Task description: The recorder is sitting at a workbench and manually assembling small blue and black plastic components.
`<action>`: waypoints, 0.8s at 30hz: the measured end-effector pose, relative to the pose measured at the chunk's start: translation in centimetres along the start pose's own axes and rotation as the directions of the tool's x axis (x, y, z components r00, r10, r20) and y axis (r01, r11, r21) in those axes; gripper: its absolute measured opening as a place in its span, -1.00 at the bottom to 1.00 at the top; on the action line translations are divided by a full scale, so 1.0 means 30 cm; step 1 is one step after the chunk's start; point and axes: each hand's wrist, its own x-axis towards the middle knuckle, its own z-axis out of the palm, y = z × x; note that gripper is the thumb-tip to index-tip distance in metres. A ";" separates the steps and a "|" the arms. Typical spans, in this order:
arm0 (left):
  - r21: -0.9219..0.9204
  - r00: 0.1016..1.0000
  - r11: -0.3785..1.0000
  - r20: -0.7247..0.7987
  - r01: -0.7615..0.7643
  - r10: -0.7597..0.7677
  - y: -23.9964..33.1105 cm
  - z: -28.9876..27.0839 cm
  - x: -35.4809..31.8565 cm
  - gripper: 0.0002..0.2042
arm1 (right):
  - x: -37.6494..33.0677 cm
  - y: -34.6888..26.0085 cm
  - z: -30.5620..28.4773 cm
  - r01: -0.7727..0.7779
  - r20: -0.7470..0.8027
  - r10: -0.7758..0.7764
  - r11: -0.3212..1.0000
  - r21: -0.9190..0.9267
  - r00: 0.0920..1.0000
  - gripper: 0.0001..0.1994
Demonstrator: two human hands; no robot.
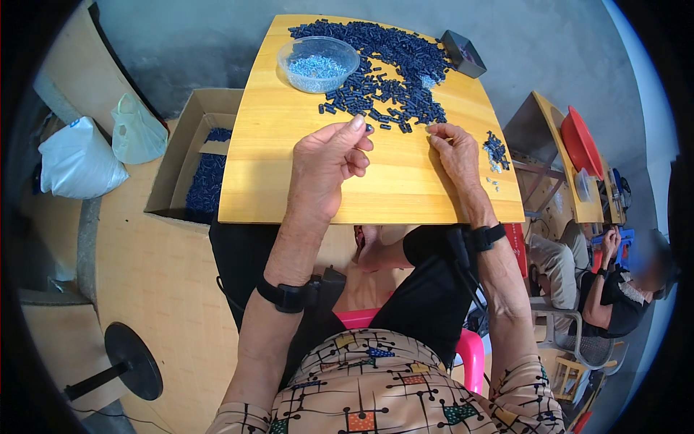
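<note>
Left hand [322,163] pinching dark piece [369,128] — right hand [458,155] beside pile [396,48].

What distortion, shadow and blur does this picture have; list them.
Head view: black corners, and the side edges of the table bow; head view: a soft shadow beside the right hand; head view: blur over the head of the seated person.

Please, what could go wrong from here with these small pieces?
A small dark piece at the fingertips of the left hand might slip. Small dark cylindrical pieces heaped near the right edge of the yellow wooden table could be swept off by the right hand. The clear round plastic bowl, if bumped, might spill its silvery-blue bits.
</note>
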 end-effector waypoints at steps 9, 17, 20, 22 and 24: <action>0.010 0.999 0.999 0.024 -0.044 0.044 0.012 -0.002 -0.002 -0.74 | -0.003 0.006 0.002 -0.065 0.026 0.063 0.994 0.090 0.998 -0.80; 0.056 0.999 0.998 0.032 0.015 -0.017 -0.017 0.001 0.021 -0.79 | 0.025 0.020 0.008 -0.137 0.034 0.134 0.985 0.108 0.990 -0.81; 0.056 0.999 0.998 0.039 0.003 -0.005 -0.035 -0.016 0.033 -0.74 | 0.028 0.000 0.010 -0.125 0.045 0.124 0.992 0.020 0.991 -0.82; 0.065 0.999 0.998 0.036 0.014 -0.016 -0.046 -0.016 0.038 -0.74 | 0.033 0.007 0.015 -0.131 0.057 0.129 0.991 0.016 0.990 -0.82; 0.075 0.999 0.997 0.031 0.025 -0.027 -0.055 -0.014 0.041 -0.74 | 0.035 0.018 0.023 -0.093 0.041 0.093 0.996 0.001 0.995 -0.87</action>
